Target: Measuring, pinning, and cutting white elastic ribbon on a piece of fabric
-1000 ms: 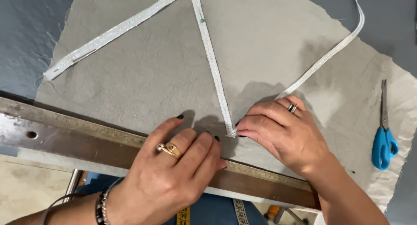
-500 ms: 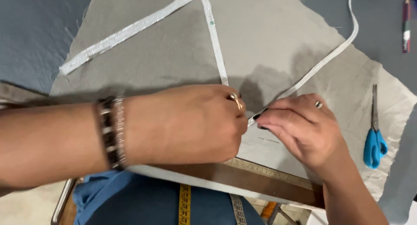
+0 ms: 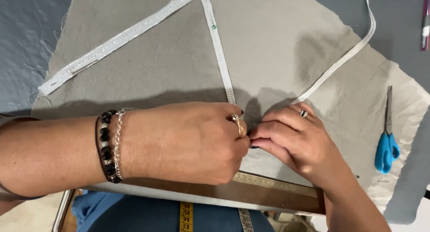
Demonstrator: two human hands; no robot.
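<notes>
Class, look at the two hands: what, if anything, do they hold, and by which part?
Both the left hand and right hand pinch the white trim at its lower corner; the exact grip is hidden.

Left hand (image 3: 188,140): gold ring, black bead bracelet (image 3: 105,144) plus silver chain bracelet (image 3: 118,142) at wrist. Right hand (image 3: 298,142): silver band ring (image 3: 304,113). Dark nail polish. No sleeves.

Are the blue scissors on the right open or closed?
Closed. The blue-handled scissors lie flat on the grey fabric, blades together in one thin line.

The left hand (image 3: 183,142) hides the white trim's (image 3: 219,48) lower end.
</notes>
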